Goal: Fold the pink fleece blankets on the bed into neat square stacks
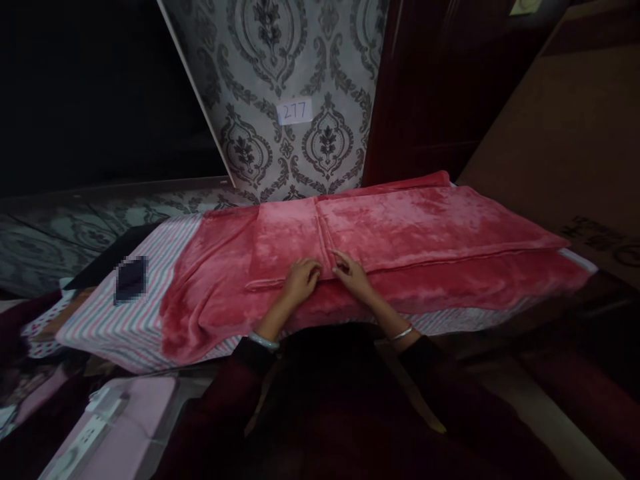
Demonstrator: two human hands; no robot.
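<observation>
A plush red blanket [425, 233] lies partly folded across a bed covered by a striped pink and white sheet [135, 320]. My left hand [300, 280] rests on the near folded edge, its fingers curled onto the fabric. My right hand [353, 273] lies just beside it with the fingers pressed on the same fold, pinching at the seam where two folded layers meet. Both wrists wear thin bangles. The hands are almost touching each other at the middle of the blanket.
A dark blurred object [131, 279] lies on the sheet at the left. Patterned grey wallpaper with a small paper label [294, 111] stands behind the bed. A dark wooden door [440, 87] and a brown panel [575, 133] are at the right.
</observation>
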